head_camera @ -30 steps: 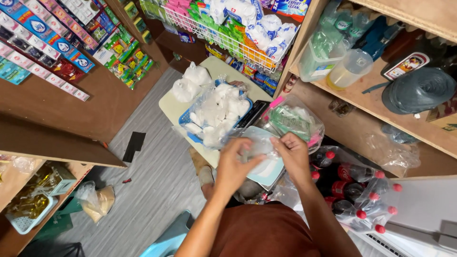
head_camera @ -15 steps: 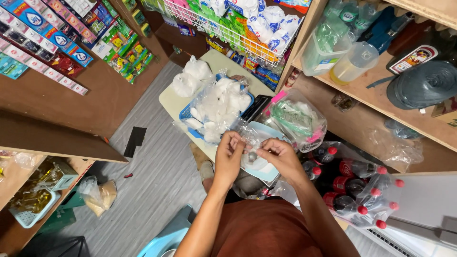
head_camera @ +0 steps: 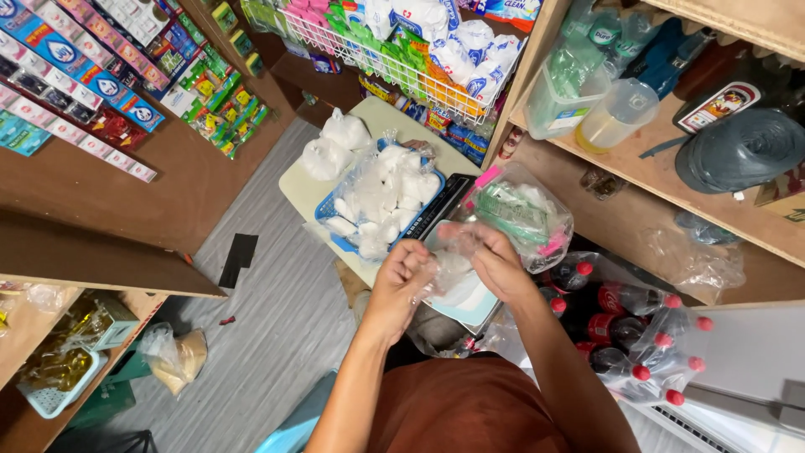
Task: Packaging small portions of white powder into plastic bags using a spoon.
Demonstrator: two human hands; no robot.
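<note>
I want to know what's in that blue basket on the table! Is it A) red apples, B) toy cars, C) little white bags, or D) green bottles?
C: the blue basket on the table is heaped with little white bags, just past the hands, left hand and right hand, which hold a clear plastic bag.

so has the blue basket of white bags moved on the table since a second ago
No. The blue plastic basket of small white bags sits at the same spot on the pale table; only the camera shifted.

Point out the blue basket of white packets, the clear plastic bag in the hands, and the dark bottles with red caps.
blue basket point(head_camera: 329, 220), head view, left rim.
clear plastic bag point(head_camera: 453, 267), head view, middle.
dark bottles point(head_camera: 605, 329), head view, one bottle's body.
</note>
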